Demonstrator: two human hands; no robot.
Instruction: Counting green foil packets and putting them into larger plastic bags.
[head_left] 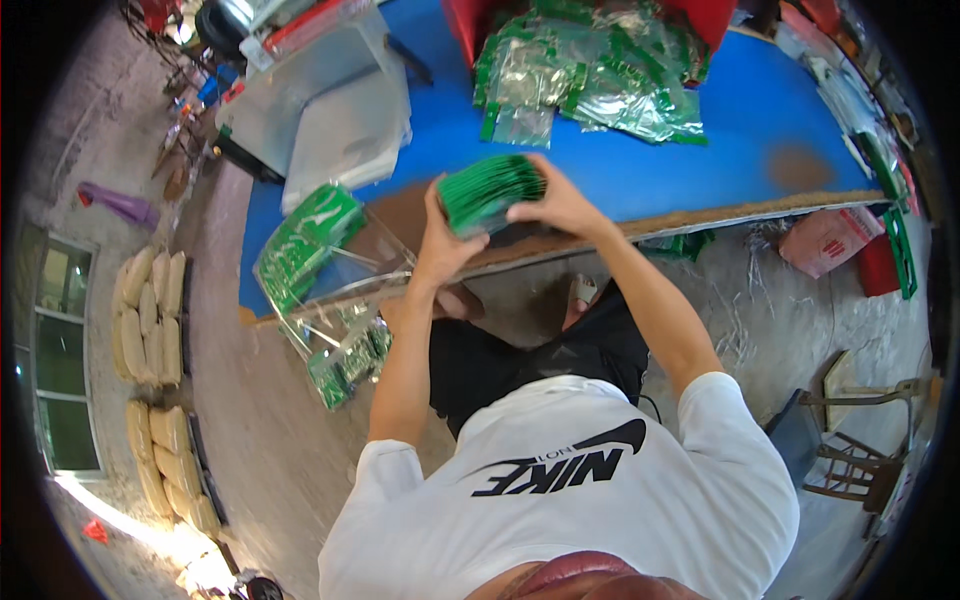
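Observation:
Between my two hands is a thick stack of green-edged plastic bags point(490, 190), held just above the near edge of the blue table. My left hand point(447, 245) grips its left side, with the thumb along the near face. On the right side, my right hand point(555, 203) closes round the stack, fingers at the back corner and thumb in front. The stack is a little blurred. To the left, a large green and clear plastic bag point(312, 240) lies at the table's edge. Beyond the stack, a loose heap of green and clear plastic bags point(590, 75) spills from a red bin point(462, 28).
The blue table point(740, 150) has a worn brown edge. At its back left stands a translucent box point(345, 100) with clear sheets. More green packets point(340, 370) hang below the left edge. Filled sacks point(150, 320) are stacked on the floor at left; a wooden chair point(850, 450) stands at right.

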